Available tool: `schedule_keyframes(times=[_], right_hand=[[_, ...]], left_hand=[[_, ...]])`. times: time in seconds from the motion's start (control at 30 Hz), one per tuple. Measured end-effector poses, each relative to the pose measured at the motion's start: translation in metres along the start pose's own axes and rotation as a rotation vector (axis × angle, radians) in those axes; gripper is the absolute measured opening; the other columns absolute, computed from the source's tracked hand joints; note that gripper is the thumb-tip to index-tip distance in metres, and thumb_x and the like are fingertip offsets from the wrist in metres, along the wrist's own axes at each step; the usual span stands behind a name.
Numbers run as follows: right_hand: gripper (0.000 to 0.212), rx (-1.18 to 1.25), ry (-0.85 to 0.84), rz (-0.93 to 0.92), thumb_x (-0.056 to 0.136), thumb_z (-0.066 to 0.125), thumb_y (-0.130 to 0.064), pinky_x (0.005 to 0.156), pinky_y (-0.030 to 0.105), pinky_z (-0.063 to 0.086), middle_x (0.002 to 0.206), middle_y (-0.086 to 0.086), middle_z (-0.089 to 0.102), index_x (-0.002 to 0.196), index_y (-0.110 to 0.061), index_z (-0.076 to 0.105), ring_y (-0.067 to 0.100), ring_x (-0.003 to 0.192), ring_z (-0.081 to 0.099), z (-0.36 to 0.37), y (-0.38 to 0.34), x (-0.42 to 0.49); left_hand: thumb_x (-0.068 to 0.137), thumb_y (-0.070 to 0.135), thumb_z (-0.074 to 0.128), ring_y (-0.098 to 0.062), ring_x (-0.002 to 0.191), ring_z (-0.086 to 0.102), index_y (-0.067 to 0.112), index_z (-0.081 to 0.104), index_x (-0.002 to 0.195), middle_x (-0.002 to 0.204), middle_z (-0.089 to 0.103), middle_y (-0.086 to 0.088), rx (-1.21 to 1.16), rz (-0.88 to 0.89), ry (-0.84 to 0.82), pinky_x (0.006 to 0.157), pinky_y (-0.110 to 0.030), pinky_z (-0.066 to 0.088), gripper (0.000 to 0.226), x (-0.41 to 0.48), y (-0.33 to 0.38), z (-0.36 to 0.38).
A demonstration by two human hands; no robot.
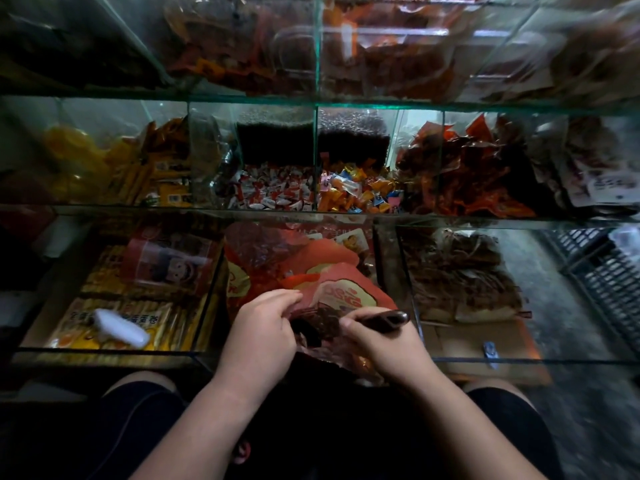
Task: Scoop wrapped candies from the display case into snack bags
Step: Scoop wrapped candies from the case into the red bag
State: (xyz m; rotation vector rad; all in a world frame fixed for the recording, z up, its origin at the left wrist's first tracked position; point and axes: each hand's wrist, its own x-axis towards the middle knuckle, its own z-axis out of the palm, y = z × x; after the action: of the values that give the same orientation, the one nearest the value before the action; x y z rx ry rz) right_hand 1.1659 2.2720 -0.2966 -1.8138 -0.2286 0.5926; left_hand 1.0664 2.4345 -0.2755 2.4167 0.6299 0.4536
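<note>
The left hand [260,327] pinches the rim of the red snack bag [349,293]; the right hand [381,342], fingers curled, grips a dark scoop [389,319] at the bag's mouth.

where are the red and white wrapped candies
Head view, centre: the red and white candies lie in a compartment on the middle shelf, directly left of the colourful candies.

Display case [317,102] clear glass; snack bag [341,289] glossy red plastic; candies [277,194] shiny wrappers.
</note>
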Motion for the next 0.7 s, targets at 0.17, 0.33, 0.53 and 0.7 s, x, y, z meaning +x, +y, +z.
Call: schedule_keyframes(times=[0.17, 0.33, 0.53, 0.7], right_hand=[[0.016, 0.367, 0.158, 0.232, 0.087, 0.077, -0.005, 0.081, 0.048, 0.063, 0.095, 0.031, 0.073, 0.071, -0.009, 0.075, 0.037, 0.085, 0.076, -0.003, -0.008, 0.000], [0.018, 0.413, 0.285, 0.147, 0.088, 0.078, -0.024, 0.061, 0.037, 0.063, 0.078, 0.018, 0.078, 0.073, -0.014, 0.079, 0.034, 0.073, 0.078, -0.030, -0.019, -0.008], [0.027, 0.420, 0.331, 0.111, 0.089, 0.077, -0.029, 0.062, 0.036, 0.063, 0.078, 0.020, 0.077, 0.072, -0.009, 0.075, 0.037, 0.074, 0.078, -0.059, -0.020, -0.017], [0.028, 0.715, 0.337, 0.163, 0.091, 0.075, -0.020, 0.076, 0.049, 0.063, 0.066, 0.012, 0.073, 0.082, 0.001, 0.059, 0.047, 0.082, 0.075, -0.077, -0.027, -0.026]], left_hand=[[0.080, -0.014, 0.053, -0.009, 0.111, 0.062, 0.009, 0.076, 0.114, 0.117, 0.071, 0.001, -0.009, -0.006, 0.019, 0.096, 0.000, 0.029, 0.047, -0.001, -0.001, -0.002], [0.078, -0.012, 0.054, -0.013, 0.112, 0.062, 0.010, 0.076, 0.112, 0.116, 0.071, 0.001, -0.018, -0.025, 0.033, 0.099, -0.004, 0.035, 0.047, 0.000, -0.002, -0.006], [0.073, -0.009, 0.059, -0.016, 0.097, 0.062, 0.007, 0.075, 0.083, 0.094, 0.069, 0.001, -0.142, 0.335, 0.331, 0.091, -0.025, 0.048, 0.025, -0.008, 0.019, -0.011], [0.080, 0.006, 0.059, -0.006, 0.103, 0.061, 0.019, 0.073, 0.104, 0.104, 0.065, 0.013, -0.199, 0.127, -0.029, 0.093, -0.021, 0.048, 0.030, -0.007, 0.035, 0.016]])
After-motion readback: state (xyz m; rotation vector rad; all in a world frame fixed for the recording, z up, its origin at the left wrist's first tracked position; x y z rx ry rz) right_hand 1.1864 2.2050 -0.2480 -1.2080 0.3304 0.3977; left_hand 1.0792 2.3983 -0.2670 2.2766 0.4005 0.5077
